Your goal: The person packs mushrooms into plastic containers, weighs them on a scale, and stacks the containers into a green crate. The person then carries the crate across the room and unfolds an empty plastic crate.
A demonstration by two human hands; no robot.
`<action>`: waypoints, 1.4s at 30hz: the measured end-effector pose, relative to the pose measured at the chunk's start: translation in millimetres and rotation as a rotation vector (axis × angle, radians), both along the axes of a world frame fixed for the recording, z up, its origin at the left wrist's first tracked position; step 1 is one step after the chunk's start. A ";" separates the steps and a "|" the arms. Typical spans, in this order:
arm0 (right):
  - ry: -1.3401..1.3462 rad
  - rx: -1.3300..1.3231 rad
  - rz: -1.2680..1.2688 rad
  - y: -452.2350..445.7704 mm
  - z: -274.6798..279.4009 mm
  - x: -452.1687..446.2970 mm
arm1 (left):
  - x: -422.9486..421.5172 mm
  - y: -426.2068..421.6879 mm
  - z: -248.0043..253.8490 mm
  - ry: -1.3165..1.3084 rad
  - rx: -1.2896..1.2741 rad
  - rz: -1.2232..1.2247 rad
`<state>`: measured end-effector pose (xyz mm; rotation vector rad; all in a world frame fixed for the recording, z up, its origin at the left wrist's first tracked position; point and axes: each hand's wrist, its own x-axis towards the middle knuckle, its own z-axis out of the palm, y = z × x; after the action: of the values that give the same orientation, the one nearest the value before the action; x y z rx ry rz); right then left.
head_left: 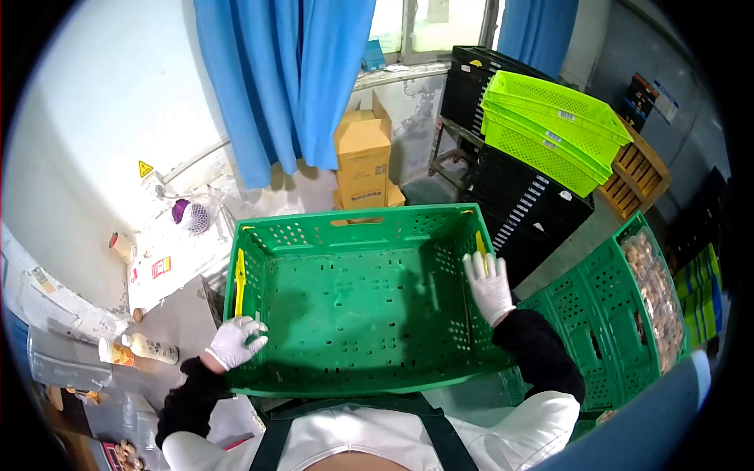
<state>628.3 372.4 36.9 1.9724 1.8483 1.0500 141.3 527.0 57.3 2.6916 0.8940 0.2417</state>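
A large green plastic crate [353, 383] with perforated walls and yellow side handles is in front of me, with nothing inside it. My left hand [236, 343], in a white glove, is at the crate's left rim near the front corner, its fingers bent and its thumb apart. My right hand [488, 286], also gloved, rests at the right wall by the yellow handle, fingers spread. Neither hand has anything between its fingers. Whether the left fingers press on the rim I cannot tell.
Right of me, tilted green crates [597, 306] stand beside packed mushrooms [656, 306]. Lime baskets [550, 125] sit on black crates [514, 204]. Behind are a cardboard box [364, 161] and blue curtain [287, 86]. Bottles [151, 348] stand on the left table.
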 end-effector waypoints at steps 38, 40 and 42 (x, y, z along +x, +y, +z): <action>0.549 -1.019 1.165 -24.0 -10.6 -324.0 | 34.7 -627.9 -114.4 -0.473 -0.202 1.466; 0.466 -1.089 1.225 -52.4 -15.0 -365.4 | 33.7 -675.3 -117.2 -0.388 -0.266 1.631; 0.659 -1.077 1.369 -77.7 -3.9 -408.9 | 37.9 -711.5 -121.4 -0.296 -0.308 1.801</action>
<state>219.4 294.7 33.0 0.2399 3.0812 -0.6290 179.2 -184.4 -64.1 0.8187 2.5507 0.6844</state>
